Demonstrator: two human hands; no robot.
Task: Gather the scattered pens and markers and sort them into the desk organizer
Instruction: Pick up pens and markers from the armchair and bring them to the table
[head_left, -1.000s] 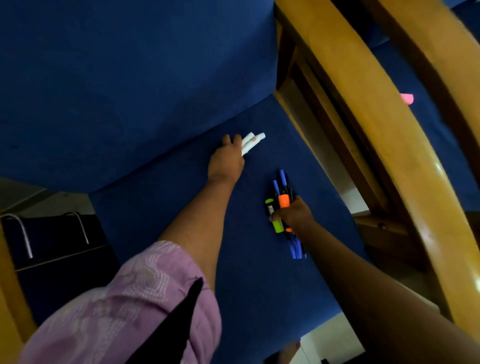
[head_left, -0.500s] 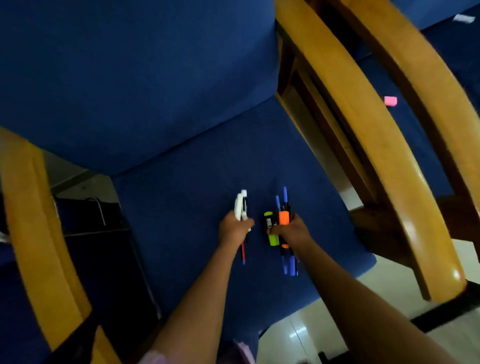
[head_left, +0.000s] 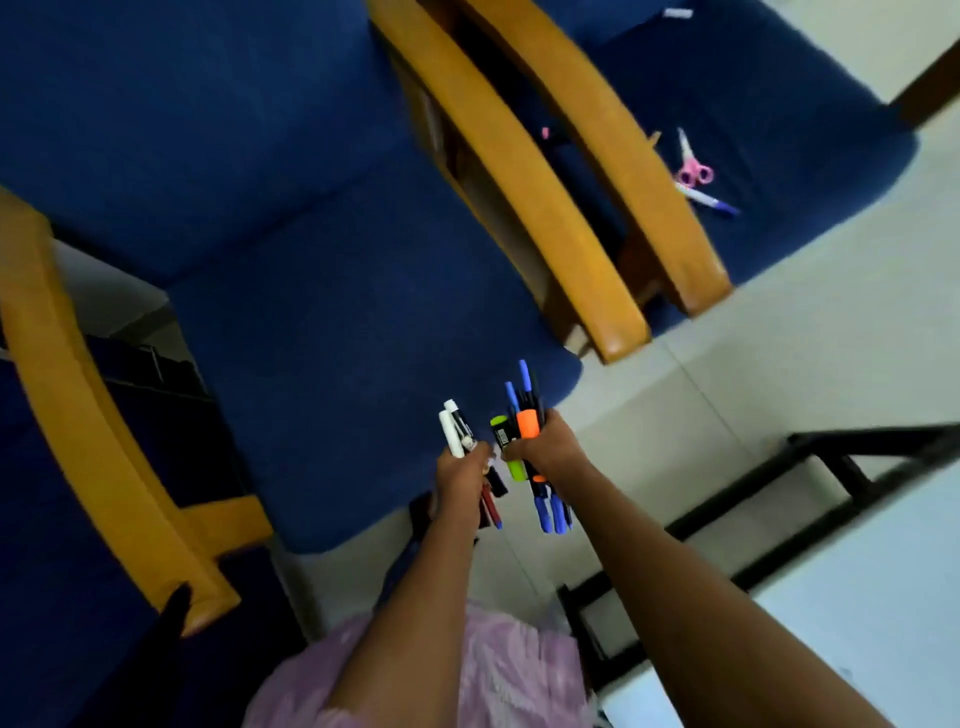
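Observation:
My left hand (head_left: 460, 475) grips two white markers (head_left: 453, 428) that stick up from the fist, with a red pen (head_left: 490, 506) poking out below. My right hand (head_left: 545, 449) holds a bundle of pens and highlighters (head_left: 522, 421): an orange highlighter, a green one and several blue pens. Both hands hover close together over the front edge of the blue chair seat (head_left: 337, 364). On the neighbouring chair at the upper right lie pink scissors (head_left: 693, 169) and a white and blue pen (head_left: 709, 200). No desk organizer shows.
Wooden armrests (head_left: 524, 202) rise between the two blue chairs, and another armrest (head_left: 88, 405) runs down the left. A black-framed table with a pale top (head_left: 857, 587) fills the lower right. Light tiled floor (head_left: 753, 353) lies in front of the chairs.
My left hand picked the white markers off the back of the seat and drew back beside my right hand. Both hands came toward me, and the view swung right to show floor and table.

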